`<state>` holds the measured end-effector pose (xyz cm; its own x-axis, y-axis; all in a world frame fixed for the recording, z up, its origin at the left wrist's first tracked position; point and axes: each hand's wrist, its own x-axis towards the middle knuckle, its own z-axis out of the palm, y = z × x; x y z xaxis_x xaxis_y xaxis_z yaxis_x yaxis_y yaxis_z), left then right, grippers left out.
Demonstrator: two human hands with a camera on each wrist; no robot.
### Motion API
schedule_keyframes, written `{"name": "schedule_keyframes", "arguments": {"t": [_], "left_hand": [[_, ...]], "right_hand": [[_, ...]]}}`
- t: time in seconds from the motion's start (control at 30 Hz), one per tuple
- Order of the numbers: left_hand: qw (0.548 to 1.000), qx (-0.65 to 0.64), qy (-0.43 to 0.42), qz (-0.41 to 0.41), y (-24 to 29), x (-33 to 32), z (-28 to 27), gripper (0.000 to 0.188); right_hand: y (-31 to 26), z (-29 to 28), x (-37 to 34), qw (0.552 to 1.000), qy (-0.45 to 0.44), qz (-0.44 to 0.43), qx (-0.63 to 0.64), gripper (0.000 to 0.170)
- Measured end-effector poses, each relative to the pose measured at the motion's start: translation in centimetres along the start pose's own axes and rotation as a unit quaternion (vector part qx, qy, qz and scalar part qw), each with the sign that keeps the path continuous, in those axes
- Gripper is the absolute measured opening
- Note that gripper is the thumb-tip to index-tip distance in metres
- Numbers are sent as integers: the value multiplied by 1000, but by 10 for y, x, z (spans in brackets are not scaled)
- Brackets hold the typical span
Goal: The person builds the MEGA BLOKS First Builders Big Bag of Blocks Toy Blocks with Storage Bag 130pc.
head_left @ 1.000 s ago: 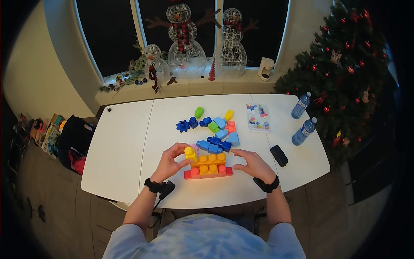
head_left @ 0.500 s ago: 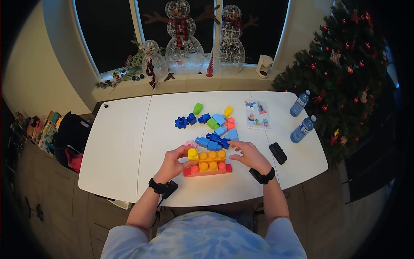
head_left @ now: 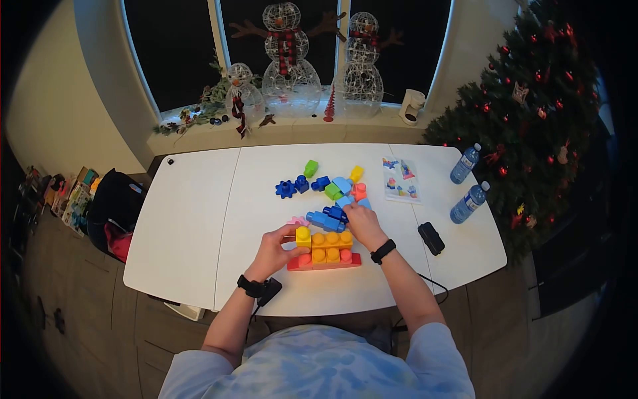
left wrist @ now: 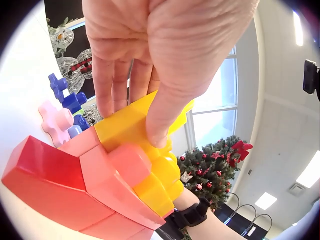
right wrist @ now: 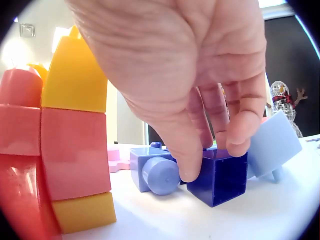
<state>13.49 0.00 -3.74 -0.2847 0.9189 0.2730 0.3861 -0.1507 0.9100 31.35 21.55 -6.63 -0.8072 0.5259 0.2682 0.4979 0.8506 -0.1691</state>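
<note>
My left hand (head_left: 272, 254) grips a yellow building block (head_left: 304, 237) at the left end of a stacked block build, thumb on the near side and fingers behind. The build has a red and coral base (head_left: 319, 265) with orange blocks (head_left: 332, 240) above it. Beyond its right end, my right hand (head_left: 364, 225) pinches a dark blue building block (right wrist: 227, 176) between thumb and fingers, low over the table; the block's open hollow end shows in the right wrist view. Light blue blocks (right wrist: 161, 175) lie on both sides of that hand. A pink gear-shaped piece (head_left: 298, 221) sits behind the build.
Loose blocks, among them a green one (head_left: 311, 167), a yellow one (head_left: 357, 173) and a blue gear (head_left: 286, 189), lie farther back on the white table (head_left: 186, 226). A picture sheet (head_left: 401, 179), two water bottles (head_left: 465, 163) and a black case (head_left: 430, 239) are at the right.
My right hand has moved forward and left from beside the build to the blue blocks, and its fingers have closed on a dark blue one. The left hand stays on the yellow block.
</note>
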Motion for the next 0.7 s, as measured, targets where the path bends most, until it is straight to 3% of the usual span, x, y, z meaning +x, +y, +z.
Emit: {"name": "schedule_keyframes", "arguments": {"t": [0.07, 0.13, 0.17, 0.27, 0.37, 0.47, 0.7], "left_hand": [[1000, 1, 0, -1, -3, -1, 2, 47], [1000, 14, 5, -3, -5, -1, 3, 46], [1000, 13, 4, -4, -6, -1, 3, 46], [1000, 22, -4, -5, -7, 0, 2, 45], [1000, 3, 4, 2, -9, -1, 3, 43], [999, 33, 3, -12, -6, -1, 4, 42], [999, -4, 1, -35, -6, -1, 4, 44]], "right_hand": [[2, 3, -2, 1000, 4, -3, -14, 25], [5, 3, -4, 999, 0, -23, -37, 43], [5, 0, -6, 999, -1, -22, -37, 43], [8, -23, -9, 998, 34, -28, 53, 37], [4, -60, -5, 982, 96, -1, 164, 45], [-25, -97, -9, 909, 78, 35, 408, 45], [-64, -90, -16, 932, 9, -84, 353, 40]]}}
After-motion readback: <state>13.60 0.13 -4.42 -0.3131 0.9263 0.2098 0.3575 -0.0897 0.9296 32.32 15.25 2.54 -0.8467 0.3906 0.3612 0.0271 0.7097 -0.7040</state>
